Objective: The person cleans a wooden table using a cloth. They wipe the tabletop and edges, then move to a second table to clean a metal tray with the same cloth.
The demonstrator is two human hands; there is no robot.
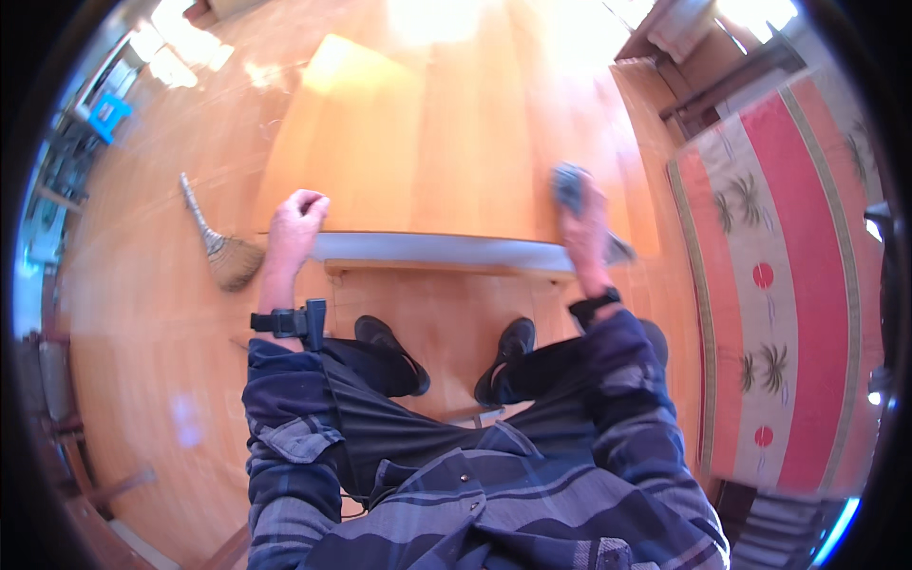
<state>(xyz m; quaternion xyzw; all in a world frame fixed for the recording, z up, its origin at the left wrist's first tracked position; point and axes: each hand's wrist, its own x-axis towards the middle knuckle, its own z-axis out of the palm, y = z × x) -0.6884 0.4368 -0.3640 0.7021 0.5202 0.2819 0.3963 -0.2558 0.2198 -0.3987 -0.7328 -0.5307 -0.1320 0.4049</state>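
Note:
A wooden table (456, 157) with a glossy top stands before me. My right hand (586, 217) is over its near right part, closed around a bunched grey-blue cloth (568, 187); the hand is blurred. Greyish material also shows beside the right wrist, at the table's near corner. At the near left corner, my left hand (303, 214) has its fingers curled, with nothing visible in them. Whether it touches the tabletop, I cannot tell. Both wrists wear black straps.
A straw hand broom (236, 263) lies on the wood-look floor left of the table. To the right is a surface covered with a striped, palm-patterned cloth (805, 285). A blue plastic stool (109, 117) stands far left. My feet are below the table's near edge.

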